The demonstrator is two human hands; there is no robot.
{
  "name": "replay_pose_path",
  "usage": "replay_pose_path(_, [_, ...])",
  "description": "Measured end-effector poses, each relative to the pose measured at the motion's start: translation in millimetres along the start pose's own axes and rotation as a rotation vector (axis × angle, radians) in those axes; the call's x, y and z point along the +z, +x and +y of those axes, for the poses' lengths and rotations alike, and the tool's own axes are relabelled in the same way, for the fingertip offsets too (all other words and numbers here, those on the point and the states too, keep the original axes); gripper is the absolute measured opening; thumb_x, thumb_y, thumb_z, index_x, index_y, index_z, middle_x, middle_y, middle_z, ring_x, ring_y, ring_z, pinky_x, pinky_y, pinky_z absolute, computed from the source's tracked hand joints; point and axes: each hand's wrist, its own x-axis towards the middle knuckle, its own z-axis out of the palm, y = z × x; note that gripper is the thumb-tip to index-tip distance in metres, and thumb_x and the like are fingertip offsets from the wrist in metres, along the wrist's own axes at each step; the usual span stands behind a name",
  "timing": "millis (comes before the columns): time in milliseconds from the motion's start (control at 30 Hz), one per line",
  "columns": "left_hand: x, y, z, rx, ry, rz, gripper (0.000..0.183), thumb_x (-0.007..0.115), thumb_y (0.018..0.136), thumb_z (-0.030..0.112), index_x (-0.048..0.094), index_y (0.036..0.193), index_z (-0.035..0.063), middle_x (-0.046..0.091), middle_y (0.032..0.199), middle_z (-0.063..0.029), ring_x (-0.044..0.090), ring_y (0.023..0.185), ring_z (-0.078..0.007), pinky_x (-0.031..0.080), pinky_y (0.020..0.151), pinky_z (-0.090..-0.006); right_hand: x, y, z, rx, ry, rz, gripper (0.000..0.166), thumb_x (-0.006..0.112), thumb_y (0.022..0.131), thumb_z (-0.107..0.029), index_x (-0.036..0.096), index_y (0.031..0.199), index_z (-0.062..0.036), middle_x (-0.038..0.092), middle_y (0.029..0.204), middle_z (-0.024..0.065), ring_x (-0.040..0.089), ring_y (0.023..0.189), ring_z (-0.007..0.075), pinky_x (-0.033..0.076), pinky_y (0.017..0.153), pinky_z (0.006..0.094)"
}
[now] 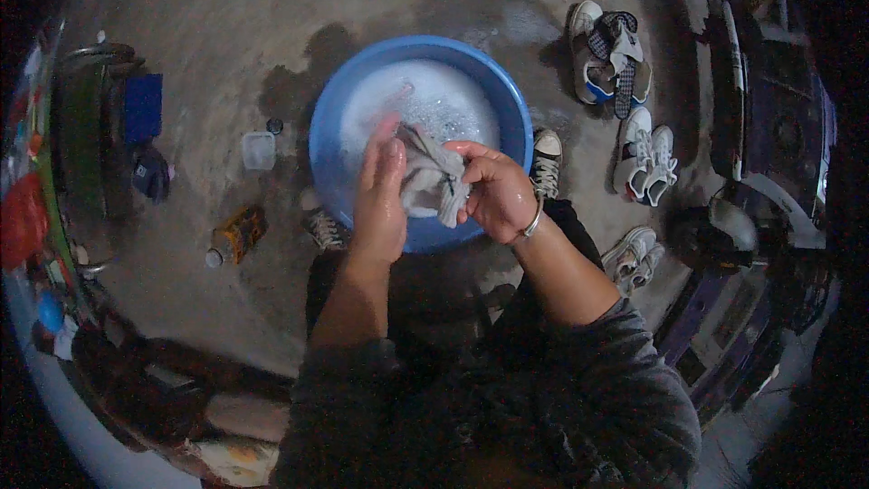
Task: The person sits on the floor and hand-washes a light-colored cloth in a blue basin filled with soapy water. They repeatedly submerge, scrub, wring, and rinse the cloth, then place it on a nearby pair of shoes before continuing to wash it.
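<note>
A blue plastic basin (421, 45) full of white suds (448, 92) stands on the floor before me. Over its near half, a wet, pale grey cloth (434, 173), perhaps a sock, is stretched between my hands. My left hand (383, 193) bears on its left side with fairly straight fingers; the contact behind the palm is partly hidden. On the right side, my right hand (499, 190) pinches the bunched fabric between thumb and fingers. Both hands look wet, and a metal bangle (535, 223) circles the right wrist.
My canvas shoes (547, 163) flank the basin. Rightward are sneakers with a checked cloth on them (611, 58), white sneakers (648, 156) and another pale pair (635, 255). To the left lie a clear plastic container (259, 151), a yellow-brown bottle (239, 234) and a dark cap (151, 172).
</note>
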Motion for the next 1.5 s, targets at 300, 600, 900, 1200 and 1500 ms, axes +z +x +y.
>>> replay_pose_path(300, [-1, -3, 1, 0.316, 0.310, -0.017, 0.037, 0.037, 0.076, 0.006, 0.030, 0.113, 0.0019, 0.036, 0.111, -0.0112, 0.038, 0.098, -0.0182, 0.030, 0.083, -0.0290, 19, 4, 2, 0.105, 0.202, 0.160, 0.034, 0.036, 0.075, -0.026, 0.040, 0.100, -0.0038, 0.051, 0.084, 0.0092, 0.053, 0.067, 0.0194, 0.046, 0.054, 0.0311])
replay_pose_path(600, [17, -10, -14, 0.756, 1.005, -0.197, 0.058, 0.054, 0.067, 0.021, 0.026, 0.115, 0.0027, 0.031, 0.112, -0.0188, 0.033, 0.100, -0.0327, 0.028, 0.083, -0.0373, -4, 4, 22, 0.000, -0.074, 0.133, 0.028, 0.046, 0.066, -0.008, 0.040, 0.093, -0.0039, 0.046, 0.067, 0.0030, 0.046, 0.056, 0.0121, 0.039, 0.044, 0.0248])
replay_pose_path(900, [24, -18, -18, 0.702, 1.096, -0.231, 0.041, 0.053, 0.067, 0.016, 0.041, 0.105, 0.0038, 0.036, 0.108, -0.0168, 0.033, 0.100, -0.0286, 0.027, 0.083, -0.0358, 10, -3, 10, 0.068, 0.376, 0.107, 0.046, 0.042, 0.075, -0.039, 0.035, 0.107, -0.0070, 0.043, 0.097, 0.0038, 0.041, 0.089, 0.0149, 0.034, 0.077, 0.0279])
replay_pose_path(1200, [-4, -3, -27, 0.617, 0.946, 0.055, 0.016, 0.052, 0.063, 0.001, 0.046, 0.078, 0.0020, 0.049, 0.076, -0.0102, 0.048, 0.072, -0.0235, 0.038, 0.067, -0.0305, 12, 0, 35, 0.123, 0.243, -0.106, 0.050, 0.030, 0.077, -0.047, 0.034, 0.109, -0.0088, 0.041, 0.108, 0.0047, 0.039, 0.099, 0.0159, 0.027, 0.085, 0.0311])
replay_pose_path(1500, [-11, 5, -5, 0.548, 0.812, 0.275, 0.019, 0.050, 0.073, 0.018, 0.050, 0.083, 0.0019, 0.052, 0.081, -0.0062, 0.047, 0.075, -0.0152, 0.038, 0.066, -0.0253, 7, 3, 37, 0.174, -0.317, 0.042, 0.038, 0.045, 0.073, -0.035, 0.047, 0.096, -0.0049, 0.049, 0.093, 0.0015, 0.043, 0.086, 0.0108, 0.031, 0.073, 0.0243])
